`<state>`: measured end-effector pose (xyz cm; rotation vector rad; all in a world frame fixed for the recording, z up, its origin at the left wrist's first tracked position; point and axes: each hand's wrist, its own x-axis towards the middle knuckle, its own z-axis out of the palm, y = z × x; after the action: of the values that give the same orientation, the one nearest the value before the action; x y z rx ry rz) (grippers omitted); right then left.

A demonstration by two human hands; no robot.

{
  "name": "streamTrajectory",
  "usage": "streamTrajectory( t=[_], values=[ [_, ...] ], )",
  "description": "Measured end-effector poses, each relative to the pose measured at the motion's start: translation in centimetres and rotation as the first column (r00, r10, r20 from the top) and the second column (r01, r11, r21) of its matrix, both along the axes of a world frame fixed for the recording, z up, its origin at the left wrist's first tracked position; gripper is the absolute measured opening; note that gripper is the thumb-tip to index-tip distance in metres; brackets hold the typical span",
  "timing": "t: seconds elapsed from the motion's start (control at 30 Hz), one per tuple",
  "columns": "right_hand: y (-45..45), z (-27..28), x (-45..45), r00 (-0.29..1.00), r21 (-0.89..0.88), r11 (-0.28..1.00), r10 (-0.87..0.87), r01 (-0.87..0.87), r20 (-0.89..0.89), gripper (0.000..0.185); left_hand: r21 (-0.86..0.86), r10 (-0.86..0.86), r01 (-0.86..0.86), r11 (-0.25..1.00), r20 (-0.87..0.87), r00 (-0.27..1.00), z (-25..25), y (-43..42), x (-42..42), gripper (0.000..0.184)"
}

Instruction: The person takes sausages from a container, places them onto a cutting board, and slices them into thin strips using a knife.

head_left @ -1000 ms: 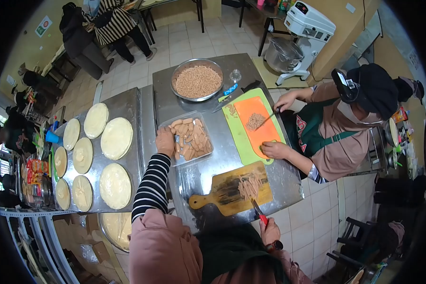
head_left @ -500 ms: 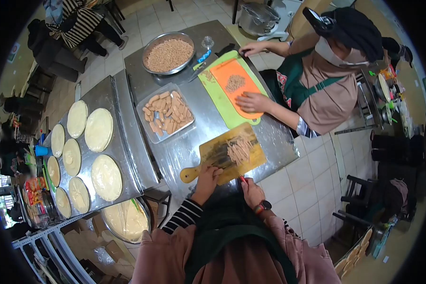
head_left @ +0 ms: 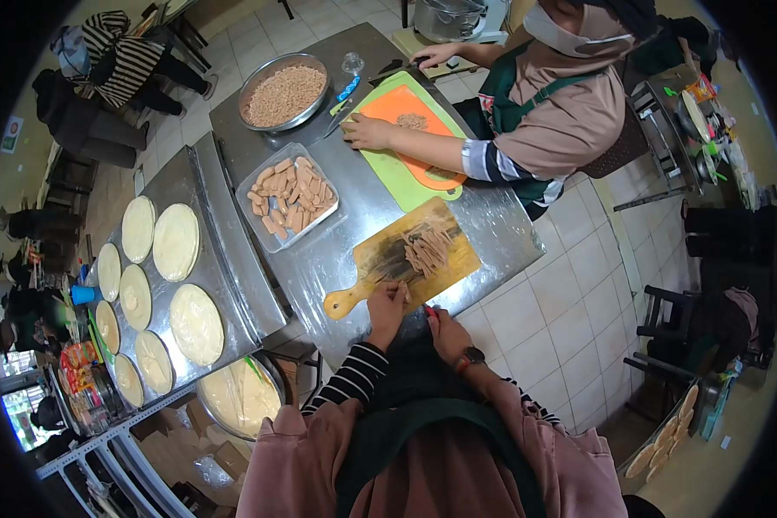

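A wooden cutting board (head_left: 373,250) with a round handle lies at the table's near edge. Sausage strips (head_left: 428,249) are piled on its right half. My left hand (head_left: 387,304) rests at the board's near edge, fingers pinched together; whatever is between them is too small to make out. Just right of it, my right hand (head_left: 449,337) is closed around the red handle of a knife (head_left: 431,312), whose blade I cannot clearly see. Beyond the board, a clear plastic tub (head_left: 272,240) contains sausage pieces (head_left: 295,194).
Across the table, a co-worker's hand (head_left: 369,132) reaches over an orange cutting mat (head_left: 440,148) on a green board (head_left: 397,183). A steel bowl (head_left: 249,79) of chopped pieces stands at the back. Several dough rounds (head_left: 196,324) lie on the left table.
The co-worker's near hand has swept left across the orange mat to the green board's far edge. My view has shifted slightly. My hands remain by the wooden board, the right still gripping the knife.
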<state>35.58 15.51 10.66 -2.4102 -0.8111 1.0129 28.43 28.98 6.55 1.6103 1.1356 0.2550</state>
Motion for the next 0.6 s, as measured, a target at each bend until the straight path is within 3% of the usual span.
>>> streamTrajectory(
  t=[0.07, 0.27, 0.6],
  values=[
    [0.2, -0.5, -0.2, 1.0, 0.011, 1.0, -0.01, 0.011, -0.029, 0.035, -0.281, 0.241, -0.211, 0.936, 0.076, 0.968, 1.2, -0.5, 0.6, 0.014],
    [0.4, -0.9, -0.1, 0.999, 0.001, 1.0, -0.031, 0.031, -0.029, 0.037, -0.146, 0.225, -0.215, 0.966, 0.053, 0.973, -0.3, -1.2, 0.8, 0.017],
    [0.2, -0.3, -0.3, 0.999, 0.016, 1.0, -0.008, 0.007, 0.045, 0.034, -0.182, 0.287, -0.279, 0.943, 0.022, 0.958, -0.8, -1.5, 1.5, 0.018]
  ],
)
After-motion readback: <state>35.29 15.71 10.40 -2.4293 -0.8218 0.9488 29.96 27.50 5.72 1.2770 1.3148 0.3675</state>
